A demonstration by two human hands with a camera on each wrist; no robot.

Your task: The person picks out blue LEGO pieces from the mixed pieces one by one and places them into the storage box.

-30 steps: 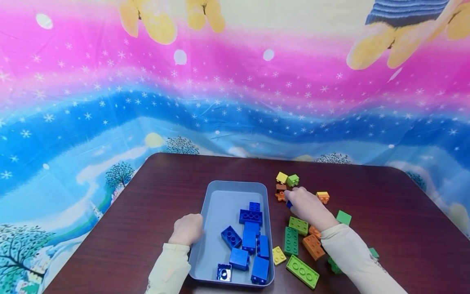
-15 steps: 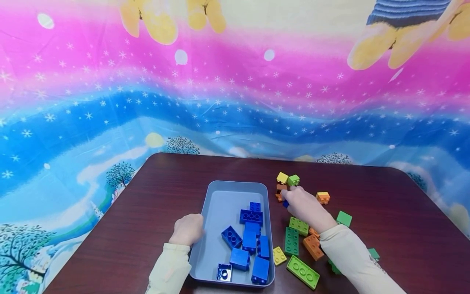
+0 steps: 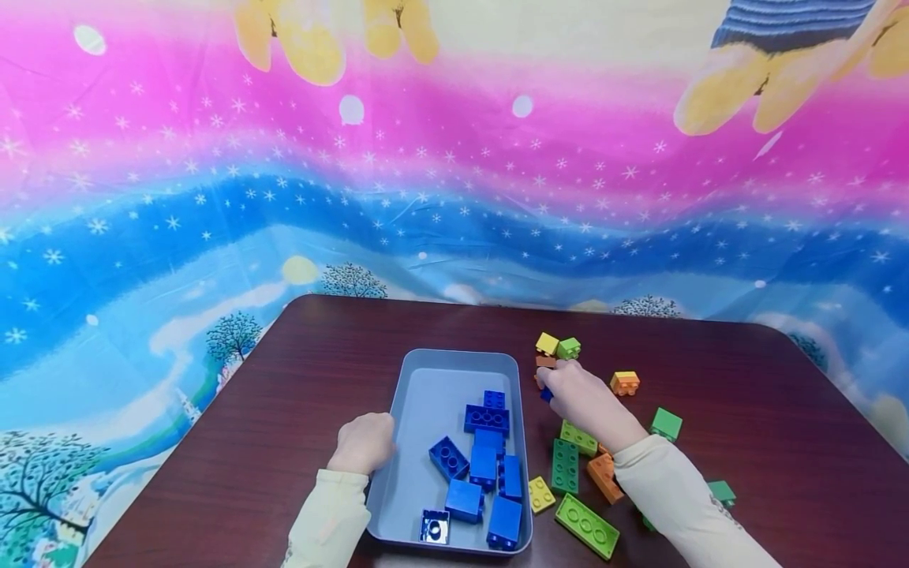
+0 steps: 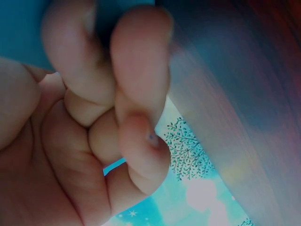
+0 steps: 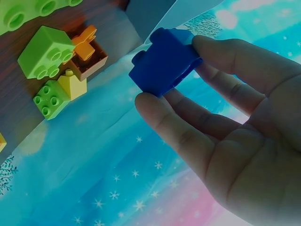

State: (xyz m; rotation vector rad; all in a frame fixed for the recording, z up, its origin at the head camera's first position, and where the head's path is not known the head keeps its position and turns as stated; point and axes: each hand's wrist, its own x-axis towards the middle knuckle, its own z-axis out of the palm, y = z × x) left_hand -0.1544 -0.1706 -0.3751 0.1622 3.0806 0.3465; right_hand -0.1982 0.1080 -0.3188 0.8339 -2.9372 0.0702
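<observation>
My right hand pinches a blue toy building brick between thumb and fingers, above the table to the right of the tray. Only a corner of that brick shows in the head view. My left hand is at the left rim of a grey-blue tray, its fingers curled at the edge. In the left wrist view the curled fingers lie against a teal surface; the exact grip is partly hidden. Several blue bricks lie in the tray, mostly along its right side.
Right of the tray lie loose bricks: green, lime, yellow and orange. Farther back are a yellow brick, a lime brick and an orange one. A printed cloth hangs behind the table.
My right hand has moved slightly left towards the tray, carrying the blue brick. The left hand and the tray have stayed in place.
</observation>
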